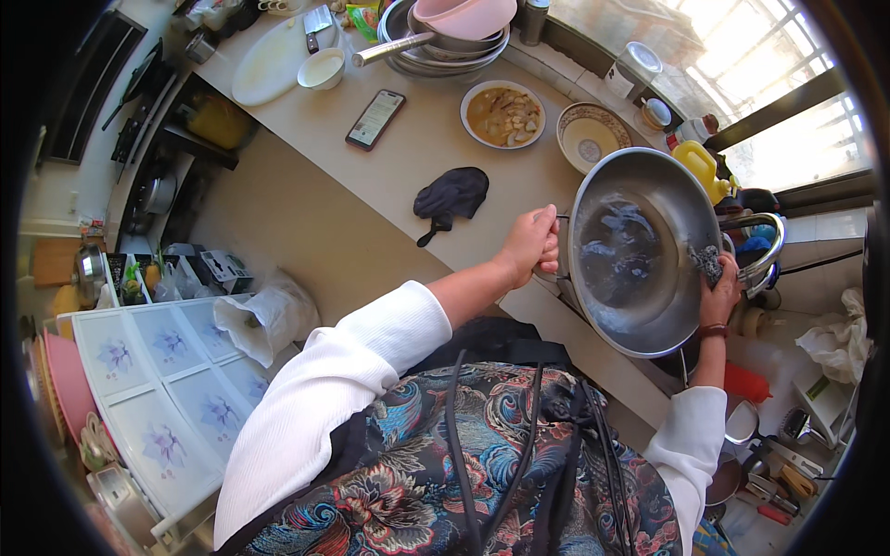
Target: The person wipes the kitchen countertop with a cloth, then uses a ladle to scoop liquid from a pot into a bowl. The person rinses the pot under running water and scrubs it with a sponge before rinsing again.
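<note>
A large metal wok (664, 229) with some water in its bottom is held up before me, tilted. My left hand (532, 247) is closed around its loop handle (562, 247) on the left side. At the right rim, my right hand (721, 292) pinches a steel wool scourer (707, 264) against the inner wall. A curved metal faucet (765, 243) stands just beyond that rim. The wok covers most of what lies below it.
On the counter (410, 208) lie a crumpled black cloth (452, 198) and a smartphone (375, 119). A bowl of soupy food (504, 115) and a patterned bowl (592, 135) stand near the window. Stacked basins (445, 52), a cutting board (271, 62) and a cleaver (318, 24) are farther back.
</note>
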### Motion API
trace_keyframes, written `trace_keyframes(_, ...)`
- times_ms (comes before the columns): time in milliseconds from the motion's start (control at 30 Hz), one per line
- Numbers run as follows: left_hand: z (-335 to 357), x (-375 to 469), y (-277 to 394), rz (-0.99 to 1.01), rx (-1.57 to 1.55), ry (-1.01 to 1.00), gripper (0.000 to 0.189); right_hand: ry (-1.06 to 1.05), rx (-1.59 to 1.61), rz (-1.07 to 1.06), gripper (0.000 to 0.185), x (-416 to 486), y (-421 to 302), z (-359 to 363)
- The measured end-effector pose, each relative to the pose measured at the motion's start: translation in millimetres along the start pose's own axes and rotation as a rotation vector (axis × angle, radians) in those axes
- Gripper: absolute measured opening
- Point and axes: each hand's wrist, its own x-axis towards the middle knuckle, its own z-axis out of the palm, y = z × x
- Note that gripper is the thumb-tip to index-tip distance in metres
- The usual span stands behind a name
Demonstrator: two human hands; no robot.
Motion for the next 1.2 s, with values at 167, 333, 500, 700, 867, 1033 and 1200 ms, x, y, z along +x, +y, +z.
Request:
trace_keyframes(167, 1, -3, -3, 0.024, 0.025, 0.035, 0.031, 0.073, -0.026, 0.086, 0.038, -11, 31, 22)
trace_keyframes(333, 6, -10, -2, 0.026, 0.074, 0.129, 0.030, 0.019, 0.273, 0.155, 0.031, -13, 63, 18)
trace_keyframes(500, 17, -13, -3, 0.030, 0.112, 0.208, 0.031, -0.185, 0.782, 0.350, 0.044, 7, 87, 31)
trace_keyframes(700, -1, -3, -2, 0.067, -0.179, 0.043, 0.030, -0.109, 1.142, 0.442, 0.037, 3, 67, 12)
trace_keyframes(867, -18, 5, -6, 0.270, -0.320, -0.037, 0.034, -0.068, 1.248, 0.472, 0.034, -4, 47, -3)
trace_keyframes(1033, -12, -14, 7, 0.348, -0.217, -0.140, 0.036, -0.022, 1.373, 0.504, 0.032, -39, 24, -10)
trace_keyframes(1200, 37, -31, 34, 0.358, -0.233, -0.155, 0.038, 0.088, 1.470, 0.711, 0.029, -77, 10, 0)
